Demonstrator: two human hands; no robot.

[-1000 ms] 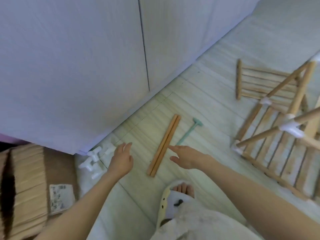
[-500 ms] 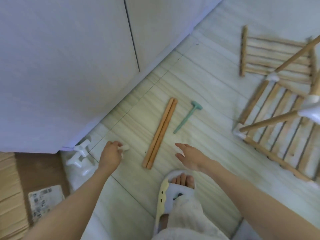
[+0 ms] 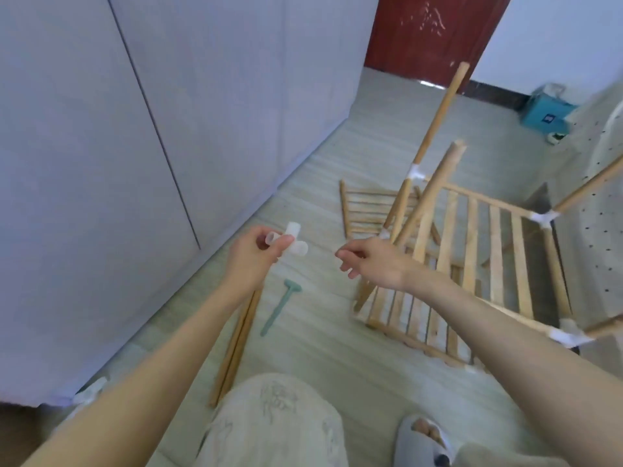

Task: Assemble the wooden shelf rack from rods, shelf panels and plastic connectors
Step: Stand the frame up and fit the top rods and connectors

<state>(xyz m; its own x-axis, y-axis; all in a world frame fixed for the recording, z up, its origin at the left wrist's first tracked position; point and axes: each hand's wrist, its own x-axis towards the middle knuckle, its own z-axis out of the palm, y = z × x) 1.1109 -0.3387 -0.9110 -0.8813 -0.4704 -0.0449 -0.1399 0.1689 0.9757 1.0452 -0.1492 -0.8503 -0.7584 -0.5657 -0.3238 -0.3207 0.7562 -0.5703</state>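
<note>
A white plastic connector [image 3: 290, 243], cross-shaped with short open tubes, is pinched in the fingers of the left hand [image 3: 251, 256], raised above the floor; one tube points up, another toward the right hand. The right hand [image 3: 374, 262] is just beside it, fingers loosely curled, holding nothing. Below, two loose rods [image 3: 236, 345] lie side by side on the pale wood-grain floor [image 3: 323, 352], long axis running away from the person, with a green mallet [image 3: 279, 310] beside them. To the right stands the part-built rack [image 3: 472, 264]. White cabinet doors [image 3: 135, 146] line the left; a red door [image 3: 431, 32] is beyond.
</note>
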